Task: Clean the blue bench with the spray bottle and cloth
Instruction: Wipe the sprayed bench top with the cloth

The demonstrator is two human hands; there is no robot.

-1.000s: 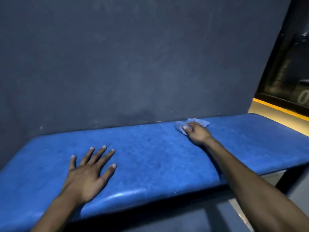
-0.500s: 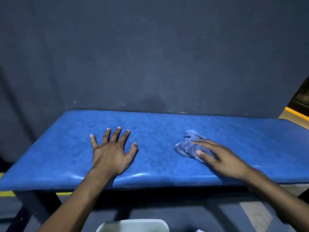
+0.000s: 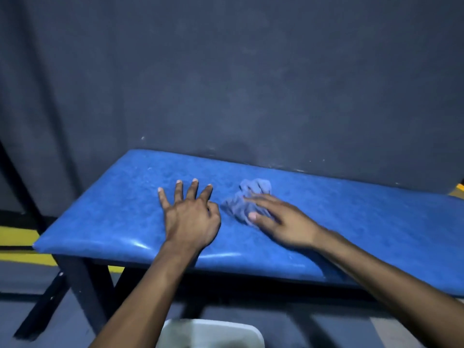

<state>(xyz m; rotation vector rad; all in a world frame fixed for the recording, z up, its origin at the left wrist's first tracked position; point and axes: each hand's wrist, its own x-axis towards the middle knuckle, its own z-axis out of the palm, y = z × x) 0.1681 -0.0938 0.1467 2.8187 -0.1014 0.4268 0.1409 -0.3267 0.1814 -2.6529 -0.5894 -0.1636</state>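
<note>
Two hands on the padded blue vinyl bench (image 3: 351,222) — my left hand (image 3: 190,217) splayed flat, my right hand (image 3: 283,222) pressing the crumpled pale-blue cloth (image 3: 247,197) with straight fingers, ungripped — it could bunch and skip patches.

I log the bench (image 3: 351,222) seat as saturated blue with a mottled, lighter-and-darker blotched surface and pale glossy highlights along its front edge; its legs (image 3: 82,292) read black. The crumpled cloth (image 3: 247,200) is a paler, greyish lavender-blue, plain, no print that I can make out. Behind, the wall (image 3: 226,71) is dark slate grey with faint specks, a yellow stripe (image 3: 17,234) marks the grey floor, and a white container (image 3: 213,334) shows at bottom.
</note>
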